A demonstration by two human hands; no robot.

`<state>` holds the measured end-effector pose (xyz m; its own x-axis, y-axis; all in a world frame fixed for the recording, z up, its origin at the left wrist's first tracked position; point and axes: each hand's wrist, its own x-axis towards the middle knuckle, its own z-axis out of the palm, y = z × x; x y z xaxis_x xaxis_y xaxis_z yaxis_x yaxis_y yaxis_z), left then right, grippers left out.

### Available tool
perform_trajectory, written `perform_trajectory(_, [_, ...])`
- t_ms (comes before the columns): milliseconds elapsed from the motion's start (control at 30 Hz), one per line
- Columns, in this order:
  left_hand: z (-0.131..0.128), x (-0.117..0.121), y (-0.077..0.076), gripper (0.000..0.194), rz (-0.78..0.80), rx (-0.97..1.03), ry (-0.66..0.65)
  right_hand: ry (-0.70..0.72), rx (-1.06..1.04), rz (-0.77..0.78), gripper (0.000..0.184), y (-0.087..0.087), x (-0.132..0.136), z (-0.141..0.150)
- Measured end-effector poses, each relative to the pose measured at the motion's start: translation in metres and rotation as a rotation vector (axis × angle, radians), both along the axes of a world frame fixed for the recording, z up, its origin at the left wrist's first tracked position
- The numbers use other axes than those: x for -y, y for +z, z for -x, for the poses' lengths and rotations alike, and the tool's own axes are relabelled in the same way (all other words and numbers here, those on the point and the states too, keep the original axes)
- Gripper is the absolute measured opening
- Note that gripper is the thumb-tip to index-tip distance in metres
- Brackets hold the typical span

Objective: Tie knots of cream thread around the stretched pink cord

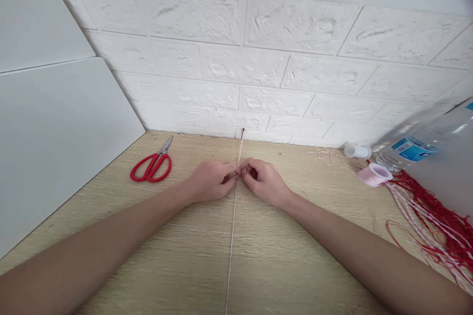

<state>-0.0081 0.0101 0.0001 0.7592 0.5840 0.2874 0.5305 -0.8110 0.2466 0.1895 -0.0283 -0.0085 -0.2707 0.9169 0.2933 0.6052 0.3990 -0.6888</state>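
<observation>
A pale pink cord (231, 246) runs from the near edge of the view up to a dark fixing point at the foot of the wall. Its far stretch is a thicker braided length (241, 148). Where braid and plain cord meet, my left hand (212, 180) pinches with thumb and forefinger from the left. From the right, my right hand (264, 180) is closed in a pinch at the same spot, fingertips almost touching the left ones. A thin thread (297, 187) trails out on the right behind my right hand.
Red-handled scissors (151, 165) lie left of my hands. At right are a white spool (357, 150), a pink thread spool (375, 174), a plastic bottle (416, 150) and a heap of red cords (443, 221). A white brick-patterned wall (262, 69) closes off the back.
</observation>
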Motion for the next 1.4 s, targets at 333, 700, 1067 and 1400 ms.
perform_trajectory(333, [-0.0004, 0.0009, 0.0015, 0.016, -0.004, -0.007, 0.001, -0.003, -0.002, -0.001, 0.014, 0.0008, 0.0009, -0.0003])
perform_trajectory(700, [-0.0005, 0.0002, 0.0001, 0.015, -0.016, -0.002, 0.001, -0.005, 0.013, -0.004, 0.014, 0.0008, 0.0003, -0.0004])
perform_trajectory(1067, [-0.0005, 0.0009, 0.0007, 0.015, -0.019, 0.009, 0.007, -0.007, 0.008, -0.007, 0.013, 0.0002, 0.0003, 0.0])
perform_trajectory(1400, [-0.0007, 0.0019, 0.0027, 0.021, 0.017, -0.005, 0.034, 0.0, 0.01, -0.003, 0.013, 0.0018, 0.001, 0.0001])
